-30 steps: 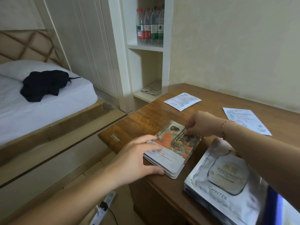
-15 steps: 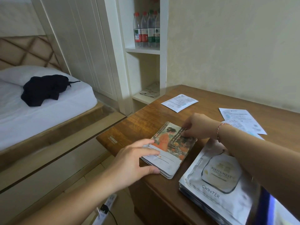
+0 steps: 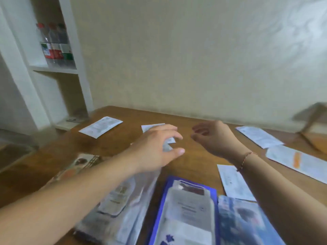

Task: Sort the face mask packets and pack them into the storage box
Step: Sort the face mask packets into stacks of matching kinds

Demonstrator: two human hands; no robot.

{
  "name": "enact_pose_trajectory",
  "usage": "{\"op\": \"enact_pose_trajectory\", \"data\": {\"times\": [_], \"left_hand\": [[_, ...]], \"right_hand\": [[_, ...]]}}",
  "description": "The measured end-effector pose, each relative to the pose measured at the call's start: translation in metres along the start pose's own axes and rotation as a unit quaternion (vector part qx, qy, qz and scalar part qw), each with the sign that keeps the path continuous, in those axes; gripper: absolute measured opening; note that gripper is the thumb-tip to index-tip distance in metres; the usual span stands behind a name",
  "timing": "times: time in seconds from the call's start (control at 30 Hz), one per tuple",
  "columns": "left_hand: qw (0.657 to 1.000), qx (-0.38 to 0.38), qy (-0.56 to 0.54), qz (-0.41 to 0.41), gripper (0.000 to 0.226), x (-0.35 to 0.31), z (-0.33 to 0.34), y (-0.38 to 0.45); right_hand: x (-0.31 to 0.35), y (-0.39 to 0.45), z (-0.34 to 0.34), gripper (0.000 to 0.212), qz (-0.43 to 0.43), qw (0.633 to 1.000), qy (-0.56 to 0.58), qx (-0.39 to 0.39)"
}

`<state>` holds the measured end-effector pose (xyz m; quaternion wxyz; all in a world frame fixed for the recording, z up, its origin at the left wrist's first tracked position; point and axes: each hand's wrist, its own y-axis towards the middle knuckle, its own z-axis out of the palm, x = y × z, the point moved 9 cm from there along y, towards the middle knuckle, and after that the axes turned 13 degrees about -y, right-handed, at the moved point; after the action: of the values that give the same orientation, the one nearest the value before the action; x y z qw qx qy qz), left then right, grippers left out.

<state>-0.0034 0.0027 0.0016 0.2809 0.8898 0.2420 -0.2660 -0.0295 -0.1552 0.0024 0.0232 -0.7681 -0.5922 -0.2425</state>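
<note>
While both hands hover over the middle of the tabletop [image 3: 194, 119], neither holds anything: the left hand [image 3: 155, 149] has its fingers [image 3: 169, 129] spread and loosely curved above a small white packet [image 3: 152, 126], and the right hand [image 3: 215, 138] hangs relaxed, fingers slack, well clear of any packet.

Sorted so far, by appearance: an orange-printed stack [image 3: 79, 163] at the near left edge, a silver stack [image 3: 120, 197] beside it under the left forearm, and a blue-bordered stack [image 3: 187, 209] nearest the camera. Loose white packets lie scattered: one far left [image 3: 100, 127], two at the right [image 3: 258, 136] [image 3: 297, 163], one under the right wrist [image 3: 233, 183]. A brown shape at the far right edge [image 3: 315, 124] may be the storage box; too blurred to confirm.

Judgement: sorting step, mid-way; packing not begun. Picture is motion-blurred, so the hands are probably in transit toward the loose packets.

Next move calls for pinching a thin flat packet off the wood, likely by sliding it or lifting an edge, then matching it to its like.
</note>
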Motion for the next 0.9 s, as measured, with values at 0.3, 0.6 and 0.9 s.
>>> {"op": "enact_pose_trajectory", "data": {"times": [0.3,0.6,0.9], "left_hand": [[0.965,0.253,0.061,0.027,0.052,-0.105,0.222,0.131],[0.952,0.296,0.077,0.017,0.068,-0.119,0.314,0.163],[0.905,0.351,0.139,0.197,0.042,-0.152,0.338,0.144]], "right_hand": [[-0.249,-0.103,-0.07,0.043,0.271,0.956,-0.102,-0.042],[-0.317,-0.143,-0.063,0.037,0.305,0.917,-0.233,0.11],[-0.284,-0.183,-0.076,0.043,0.256,0.93,-0.246,0.097]]}}
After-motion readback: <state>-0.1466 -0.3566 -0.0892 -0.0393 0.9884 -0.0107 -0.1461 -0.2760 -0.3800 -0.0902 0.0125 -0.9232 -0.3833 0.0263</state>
